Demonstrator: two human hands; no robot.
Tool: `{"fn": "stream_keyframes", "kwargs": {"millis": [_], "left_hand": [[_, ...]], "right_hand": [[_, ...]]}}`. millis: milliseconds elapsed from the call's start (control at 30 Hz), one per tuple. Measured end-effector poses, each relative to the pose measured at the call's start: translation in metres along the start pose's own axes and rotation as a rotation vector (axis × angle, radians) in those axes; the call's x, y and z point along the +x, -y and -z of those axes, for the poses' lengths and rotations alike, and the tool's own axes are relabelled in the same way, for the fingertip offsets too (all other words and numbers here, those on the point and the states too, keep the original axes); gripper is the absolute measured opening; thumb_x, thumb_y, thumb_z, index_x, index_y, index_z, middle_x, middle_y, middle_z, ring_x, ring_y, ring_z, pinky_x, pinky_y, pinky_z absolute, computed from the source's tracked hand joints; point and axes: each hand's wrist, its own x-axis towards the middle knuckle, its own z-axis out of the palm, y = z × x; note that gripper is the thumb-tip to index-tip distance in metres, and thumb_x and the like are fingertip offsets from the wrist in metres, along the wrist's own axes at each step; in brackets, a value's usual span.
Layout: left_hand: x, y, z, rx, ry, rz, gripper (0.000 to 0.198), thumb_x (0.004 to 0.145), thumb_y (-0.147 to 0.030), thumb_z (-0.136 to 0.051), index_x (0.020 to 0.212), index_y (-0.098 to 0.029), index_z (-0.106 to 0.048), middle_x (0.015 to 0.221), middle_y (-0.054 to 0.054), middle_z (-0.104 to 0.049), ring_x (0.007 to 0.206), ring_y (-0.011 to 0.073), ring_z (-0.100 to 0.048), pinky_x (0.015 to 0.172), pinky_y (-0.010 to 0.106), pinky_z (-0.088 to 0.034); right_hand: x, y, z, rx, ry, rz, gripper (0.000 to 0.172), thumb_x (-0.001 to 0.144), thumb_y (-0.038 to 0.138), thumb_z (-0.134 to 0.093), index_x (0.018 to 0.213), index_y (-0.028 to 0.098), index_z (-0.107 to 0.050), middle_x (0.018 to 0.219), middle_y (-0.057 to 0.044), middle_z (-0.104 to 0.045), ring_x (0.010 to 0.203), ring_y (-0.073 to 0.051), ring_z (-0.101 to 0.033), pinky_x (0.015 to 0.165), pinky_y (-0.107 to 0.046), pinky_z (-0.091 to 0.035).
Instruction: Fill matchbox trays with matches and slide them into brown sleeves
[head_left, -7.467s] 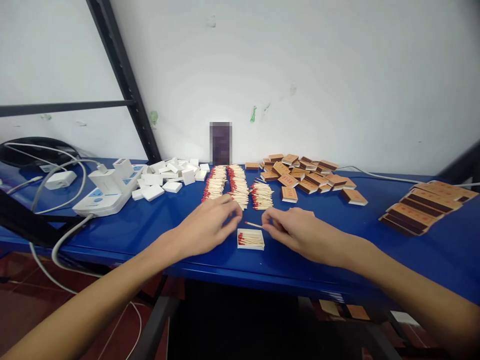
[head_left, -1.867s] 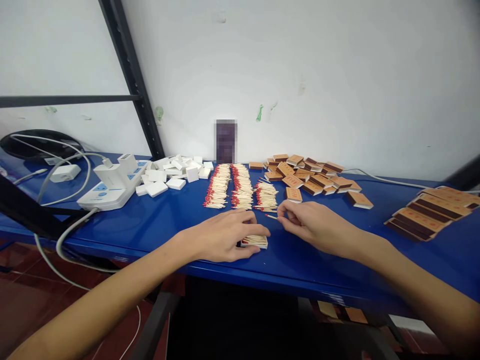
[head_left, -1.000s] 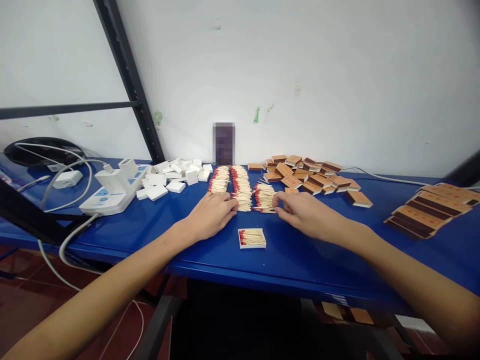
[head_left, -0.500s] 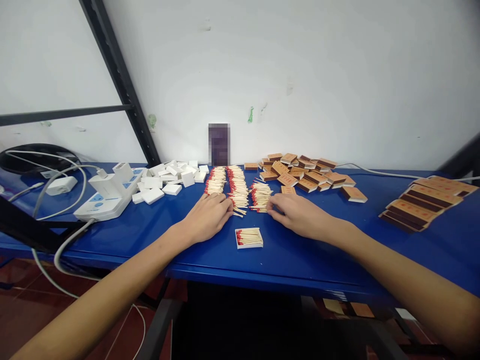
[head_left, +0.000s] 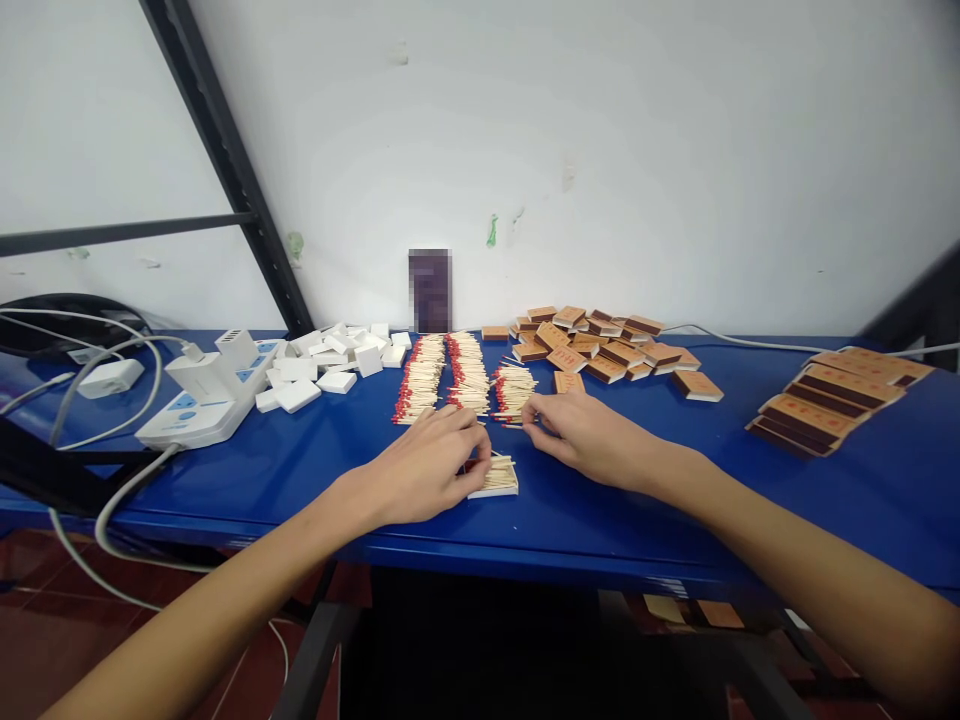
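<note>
My left hand (head_left: 426, 462) is over the left end of a small white matchbox tray (head_left: 504, 492), its thumb and fingers closed on matches (head_left: 498, 474) there. The fingers hide that end of the tray. My right hand (head_left: 592, 438) is beside the near right edge of the short match row (head_left: 514, 388). Its fingers are curled in, and whatever lies between the tips is hidden. Two longer rows of red-headed matches, the left row (head_left: 421, 378) and the middle row (head_left: 466, 372), extend toward the wall.
A heap of white trays (head_left: 330, 360) lies at the left, near a power strip (head_left: 202, 415) with plugs and cables. Brown matchbox sleeves (head_left: 600, 345) are piled at back right. Flattened sleeves (head_left: 836, 400) lie farther right. A pixelated dark rectangle (head_left: 430, 290) stands against the wall.
My left hand has moved from the match rows down and right to the white tray. My right hand remains by the short row, slightly nearer. The whole view has shifted a little.
</note>
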Motion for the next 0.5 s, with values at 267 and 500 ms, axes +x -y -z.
{"fn": "stream_keyframes", "kwargs": {"millis": [267,500], "left_hand": [[-0.002,0.004,0.001,-0.026,-0.068,0.038,0.018,0.096,-0.029,-0.045,0.090,-0.018,-0.057,0.090,0.003,-0.058,0.088,0.0197,-0.053,0.080,0.034,-0.041],[-0.010,0.005,-0.004,-0.050,-0.053,-0.025,0.034,0.090,-0.044,-0.058,0.116,-0.021,-0.059,0.104,0.005,-0.061,0.100,0.0233,-0.056,0.088,0.037,-0.042]], "right_hand": [[-0.003,0.008,0.003,0.087,0.008,-0.003,0.012,0.096,0.027,-0.042,0.087,0.021,-0.048,0.075,0.000,-0.056,0.062,-0.014,-0.046,0.057,-0.026,-0.030],[-0.011,0.027,0.013,0.118,0.079,0.016,0.012,0.093,0.025,-0.045,0.083,0.022,-0.049,0.066,0.003,-0.051,0.059,-0.013,-0.045,0.057,-0.025,-0.028]]}}
